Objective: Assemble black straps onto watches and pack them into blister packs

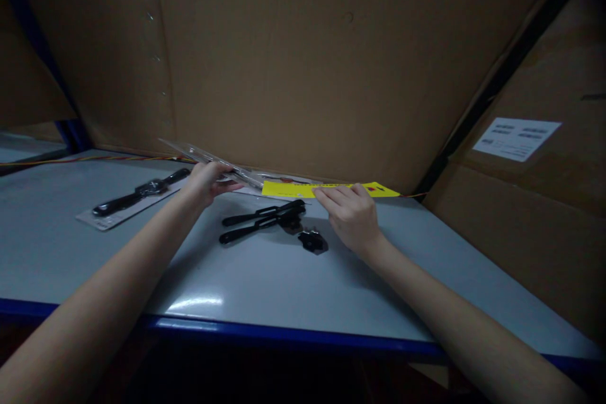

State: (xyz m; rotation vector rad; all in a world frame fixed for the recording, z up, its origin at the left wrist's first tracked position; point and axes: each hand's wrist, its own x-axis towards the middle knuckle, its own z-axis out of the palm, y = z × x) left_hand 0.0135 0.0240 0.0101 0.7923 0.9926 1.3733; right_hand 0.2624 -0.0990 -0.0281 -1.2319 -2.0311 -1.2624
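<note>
My left hand is closed on a clear plastic package at the back of the shelf. A yellow card with dark print continues from it to the right. My right hand has its fingers closed over the lower edge of that card. Between my hands, two slim black handled parts with slots lie side by side. Just right of them is a small black metal piece with screw-like studs. Left of my left forearm, a black two-handled tool, like a spokeshave, lies packed in plastic on a white card.
The pale grey shelf has a blue front edge. A tall cardboard wall closes off the back. On the right stands a cardboard box with a white label. A thin twisted cord runs along the back.
</note>
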